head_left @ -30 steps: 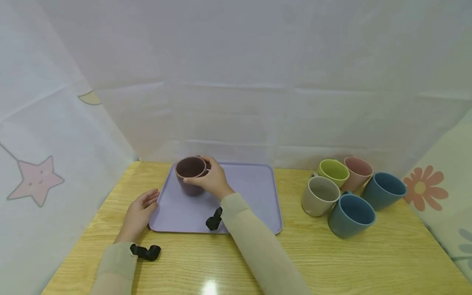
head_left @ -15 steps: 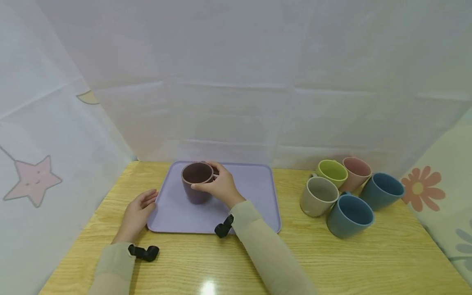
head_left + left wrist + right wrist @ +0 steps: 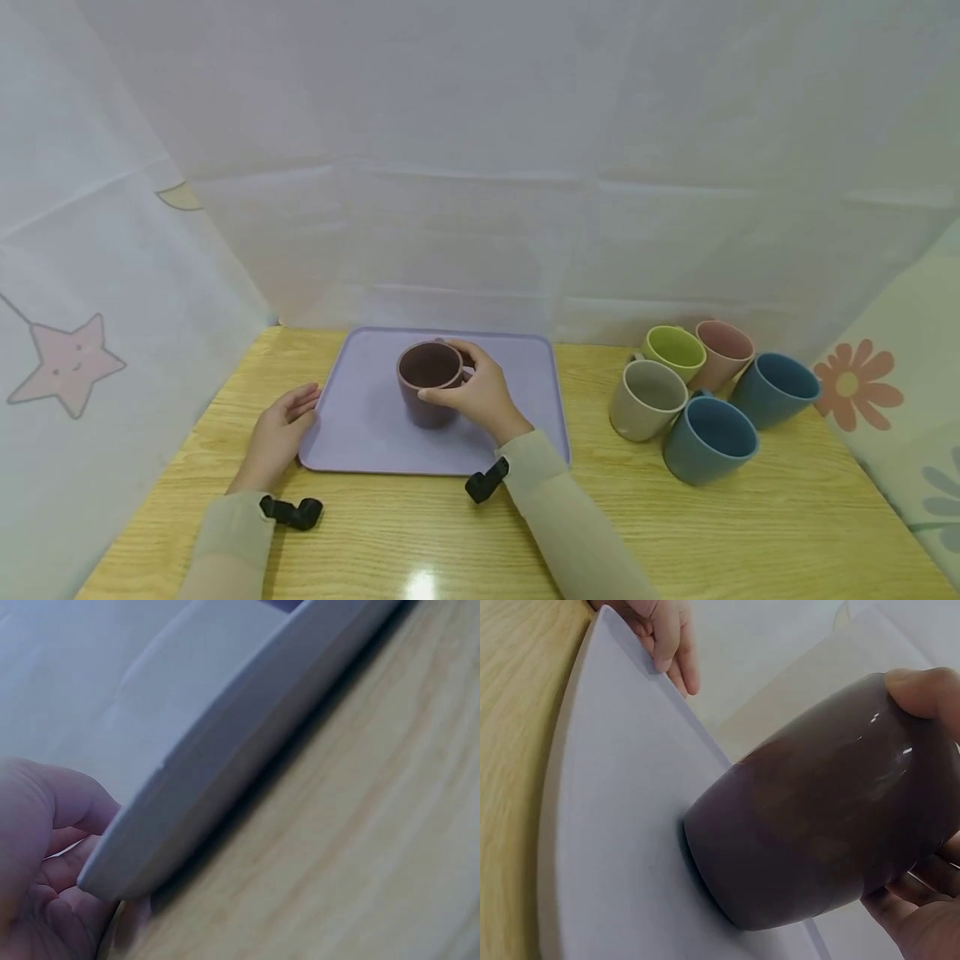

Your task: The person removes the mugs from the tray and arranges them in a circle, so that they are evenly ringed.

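Observation:
A dark brown mug (image 3: 427, 404) stands upright over the middle of the lilac tray (image 3: 352, 437). My right hand (image 3: 483, 392) grips it from the right, thumb on the near side and fingers round the handle side. In the right wrist view the base of the mug (image 3: 802, 825) is at the tray surface (image 3: 607, 825); I cannot tell if it fully touches. My left hand (image 3: 277, 433) rests at the tray's left edge, fingers fairly straight. The left wrist view has this hand (image 3: 52, 855) against the tray's corner, some fingers partly hidden behind the rim (image 3: 225, 750).
To the right of the tray several mugs stand grouped: a beige one (image 3: 637, 412), a green one (image 3: 675, 350), a pink one (image 3: 723, 350) and two blue ones, one nearer (image 3: 701, 454), one farther (image 3: 768, 400). A white cloth (image 3: 465, 208) hangs behind the wooden table (image 3: 390, 533).
My right hand has brought the brown mug from the tray's upper left rightward and nearer to me, to about the middle. My left hand has stayed at the tray's left edge.

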Tool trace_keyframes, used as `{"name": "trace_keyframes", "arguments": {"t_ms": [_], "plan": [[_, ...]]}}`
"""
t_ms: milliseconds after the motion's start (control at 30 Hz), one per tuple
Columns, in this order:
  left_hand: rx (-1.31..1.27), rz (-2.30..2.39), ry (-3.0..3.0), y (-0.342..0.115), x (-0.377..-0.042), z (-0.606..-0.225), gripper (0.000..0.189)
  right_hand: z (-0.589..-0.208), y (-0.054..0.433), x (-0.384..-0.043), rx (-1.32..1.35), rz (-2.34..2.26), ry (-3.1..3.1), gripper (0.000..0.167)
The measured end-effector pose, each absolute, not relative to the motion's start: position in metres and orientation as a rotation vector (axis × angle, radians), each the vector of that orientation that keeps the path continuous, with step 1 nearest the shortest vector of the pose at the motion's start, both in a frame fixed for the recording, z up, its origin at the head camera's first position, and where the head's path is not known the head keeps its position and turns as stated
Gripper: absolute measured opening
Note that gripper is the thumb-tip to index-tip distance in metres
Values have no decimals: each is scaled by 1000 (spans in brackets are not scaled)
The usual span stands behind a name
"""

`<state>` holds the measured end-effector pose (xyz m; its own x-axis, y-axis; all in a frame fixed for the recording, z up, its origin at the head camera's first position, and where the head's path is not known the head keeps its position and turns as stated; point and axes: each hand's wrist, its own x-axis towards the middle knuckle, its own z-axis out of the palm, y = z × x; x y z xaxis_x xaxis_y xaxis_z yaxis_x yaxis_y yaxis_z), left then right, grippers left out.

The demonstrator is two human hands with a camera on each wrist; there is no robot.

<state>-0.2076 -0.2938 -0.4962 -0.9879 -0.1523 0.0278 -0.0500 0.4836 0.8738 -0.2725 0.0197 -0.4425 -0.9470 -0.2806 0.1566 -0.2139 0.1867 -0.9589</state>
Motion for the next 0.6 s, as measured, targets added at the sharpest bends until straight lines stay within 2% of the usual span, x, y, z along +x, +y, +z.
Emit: {"name": "trace_keyframes", "arguments": {"t_ms": [600], "plan": [[183, -1544, -2618, -293, -208, -496, 50, -426, 77, -253, -466, -1982, 2480, 88]]}}
